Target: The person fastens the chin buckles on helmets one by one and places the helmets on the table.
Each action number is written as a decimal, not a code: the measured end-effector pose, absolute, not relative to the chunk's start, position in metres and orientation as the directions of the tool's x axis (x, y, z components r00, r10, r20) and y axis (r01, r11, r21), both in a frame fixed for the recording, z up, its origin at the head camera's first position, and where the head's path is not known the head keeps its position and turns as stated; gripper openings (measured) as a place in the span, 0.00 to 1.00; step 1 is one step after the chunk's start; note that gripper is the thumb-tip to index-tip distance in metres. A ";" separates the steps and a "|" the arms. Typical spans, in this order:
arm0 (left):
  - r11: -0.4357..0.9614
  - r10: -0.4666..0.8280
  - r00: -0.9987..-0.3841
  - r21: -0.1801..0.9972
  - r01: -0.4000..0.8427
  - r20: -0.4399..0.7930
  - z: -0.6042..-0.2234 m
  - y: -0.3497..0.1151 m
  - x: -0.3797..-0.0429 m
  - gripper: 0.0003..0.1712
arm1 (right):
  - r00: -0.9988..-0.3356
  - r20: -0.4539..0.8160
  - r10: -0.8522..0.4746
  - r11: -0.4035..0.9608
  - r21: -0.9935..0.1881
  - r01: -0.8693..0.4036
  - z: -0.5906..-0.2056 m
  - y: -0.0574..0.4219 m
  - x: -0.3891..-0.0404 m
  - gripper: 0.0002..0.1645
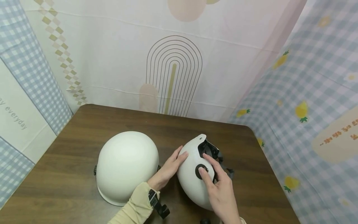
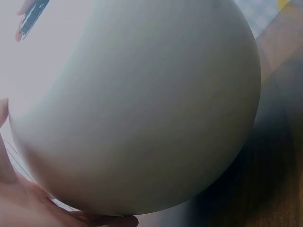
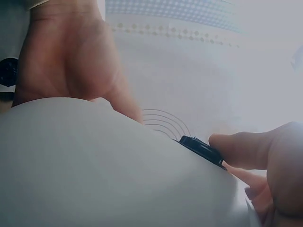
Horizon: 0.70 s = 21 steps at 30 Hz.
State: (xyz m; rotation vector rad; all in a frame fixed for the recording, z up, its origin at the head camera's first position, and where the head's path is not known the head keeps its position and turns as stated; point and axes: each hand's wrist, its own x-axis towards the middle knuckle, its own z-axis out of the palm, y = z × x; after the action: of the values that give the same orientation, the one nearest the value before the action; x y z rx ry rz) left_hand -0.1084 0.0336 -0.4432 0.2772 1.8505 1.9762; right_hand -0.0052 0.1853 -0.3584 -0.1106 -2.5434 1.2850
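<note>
A white helmet (image 1: 190, 186) lies tipped on its side on the table, its opening turned to the right. Dark straps and padding (image 1: 219, 157) show in that opening. My left hand (image 1: 167, 168) holds the shell from the left, with the thumb over the near surface and fingertips round the far side. A round black disc (image 1: 197, 172) sits on the helmet's side. My right hand (image 1: 222, 193) has its thumb on this disc and its forefinger at the rim cutout, pinching the shell edge. In the right wrist view the disc (image 3: 201, 149) stands out from the shell under the thumb.
A second white helmet (image 1: 127, 165), dome up, stands close by the left forearm, with small black fittings at its sides. Both are on a brown wooden table (image 1: 156, 124). Patterned curtains (image 1: 117, 56) hang behind it and on both sides.
</note>
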 end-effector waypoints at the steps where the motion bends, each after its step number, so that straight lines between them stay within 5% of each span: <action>1: -0.033 0.429 -0.893 0.985 -0.170 -0.139 -0.444 0.034 -0.108 0.48 | -0.955 0.219 0.200 0.592 -0.804 -0.060 -0.358 0.186 -0.005 0.26; 21: -0.085 0.412 -0.905 0.984 -0.155 -0.106 -0.448 0.037 -0.112 0.46 | -0.940 0.250 0.232 0.408 -0.902 -0.139 -0.353 0.201 -0.012 0.22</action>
State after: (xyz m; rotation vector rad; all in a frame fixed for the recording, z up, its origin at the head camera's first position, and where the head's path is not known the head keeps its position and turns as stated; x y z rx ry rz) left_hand -0.1125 0.0371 -0.4478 0.2785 1.8168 2.0470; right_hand -0.0122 0.2012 -0.3525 -0.0801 -2.3325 1.5432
